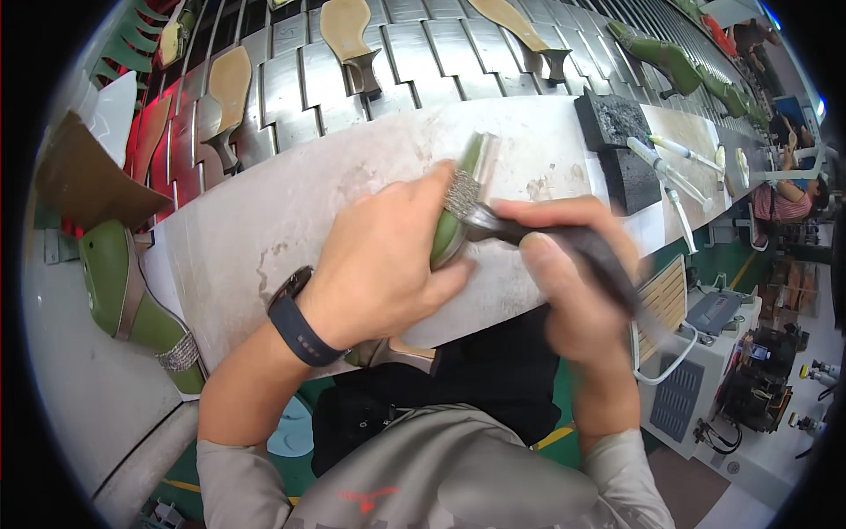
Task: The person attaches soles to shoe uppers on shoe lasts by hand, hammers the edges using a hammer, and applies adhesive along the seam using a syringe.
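Over the white work board (308, 203), my left hand (379, 251) is closed round a green high-heeled shoe (448, 238). A glittery rhinestone band (462, 194) crosses the shoe beside my fingers, and its heel (410, 354) shows below my wrist. Much of the shoe is hidden under the hand. My right hand (582, 273) grips a dark, curved-handled metal tool (592, 251), its metal end against the shoe by the band. Motion smears the hand and handle, so the tool's exact kind is unclear.
Another green shoe (119, 273) with a rhinestone strap lies at left. Shoe soles with heels (348, 40) lie on the metal slat conveyor (304, 84). Black blocks (617, 132) and syringe-like applicators (670, 172) sit at right. More green shoes (661, 57) lie at the far right.
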Tool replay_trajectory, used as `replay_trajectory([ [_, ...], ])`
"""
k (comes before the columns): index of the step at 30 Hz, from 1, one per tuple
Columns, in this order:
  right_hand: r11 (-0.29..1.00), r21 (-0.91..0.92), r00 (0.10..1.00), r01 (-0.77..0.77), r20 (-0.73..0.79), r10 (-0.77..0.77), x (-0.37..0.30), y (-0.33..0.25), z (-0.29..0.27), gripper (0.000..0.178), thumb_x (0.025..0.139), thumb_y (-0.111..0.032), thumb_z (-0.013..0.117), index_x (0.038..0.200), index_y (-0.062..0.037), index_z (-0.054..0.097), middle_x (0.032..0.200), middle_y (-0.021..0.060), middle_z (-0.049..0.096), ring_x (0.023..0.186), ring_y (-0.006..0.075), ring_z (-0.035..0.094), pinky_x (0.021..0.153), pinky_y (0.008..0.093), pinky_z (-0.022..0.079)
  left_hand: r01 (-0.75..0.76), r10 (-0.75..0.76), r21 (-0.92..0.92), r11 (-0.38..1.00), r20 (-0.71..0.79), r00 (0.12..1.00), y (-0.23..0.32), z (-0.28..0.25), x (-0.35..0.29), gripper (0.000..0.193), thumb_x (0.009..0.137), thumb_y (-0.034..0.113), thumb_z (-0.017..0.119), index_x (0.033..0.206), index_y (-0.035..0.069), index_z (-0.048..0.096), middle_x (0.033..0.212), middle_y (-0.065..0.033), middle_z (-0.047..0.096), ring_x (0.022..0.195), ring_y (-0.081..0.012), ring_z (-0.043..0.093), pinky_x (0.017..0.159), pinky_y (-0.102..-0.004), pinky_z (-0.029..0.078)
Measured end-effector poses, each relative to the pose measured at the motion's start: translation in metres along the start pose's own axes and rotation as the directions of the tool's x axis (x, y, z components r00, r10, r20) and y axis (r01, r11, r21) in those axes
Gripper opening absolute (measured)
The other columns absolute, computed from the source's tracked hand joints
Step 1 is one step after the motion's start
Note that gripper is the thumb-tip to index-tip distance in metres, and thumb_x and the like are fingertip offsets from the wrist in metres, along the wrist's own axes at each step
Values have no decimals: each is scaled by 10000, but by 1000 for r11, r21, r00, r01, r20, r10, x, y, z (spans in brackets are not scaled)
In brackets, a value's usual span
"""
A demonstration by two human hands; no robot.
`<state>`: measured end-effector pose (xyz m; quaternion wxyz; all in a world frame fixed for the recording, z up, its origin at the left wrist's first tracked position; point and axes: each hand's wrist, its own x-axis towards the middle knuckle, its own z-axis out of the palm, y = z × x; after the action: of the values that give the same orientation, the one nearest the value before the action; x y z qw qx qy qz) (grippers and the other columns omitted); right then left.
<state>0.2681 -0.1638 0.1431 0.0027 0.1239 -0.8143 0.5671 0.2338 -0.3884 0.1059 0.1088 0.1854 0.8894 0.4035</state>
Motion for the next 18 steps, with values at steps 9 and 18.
replay_trajectory([
  [9, 983, 185, 988, -18, -147, 46, 80, 45, -10, 163, 978, -136, 725, 1044, 12, 745, 928, 63, 775, 831, 97, 697, 733, 245, 546, -136, 141, 77, 988, -65, 988, 1, 1, -1, 836, 796, 228, 828, 1493, -69, 473, 1217, -320, 665, 1128, -503, 645, 990, -490, 524],
  [18, 894, 399, 937, -203, -185, 295, 42, 97, -16, 195, 1012, -148, 677, 1075, 30, 726, 1070, 172, 773, 996, 226, 748, 884, 342, 619, -395, 340, -18, 918, -474, 812, 22, -41, -17, 926, 785, 203, 858, 1542, -77, 405, 1343, -232, 636, 1203, -322, 651, 1009, -389, 517],
])
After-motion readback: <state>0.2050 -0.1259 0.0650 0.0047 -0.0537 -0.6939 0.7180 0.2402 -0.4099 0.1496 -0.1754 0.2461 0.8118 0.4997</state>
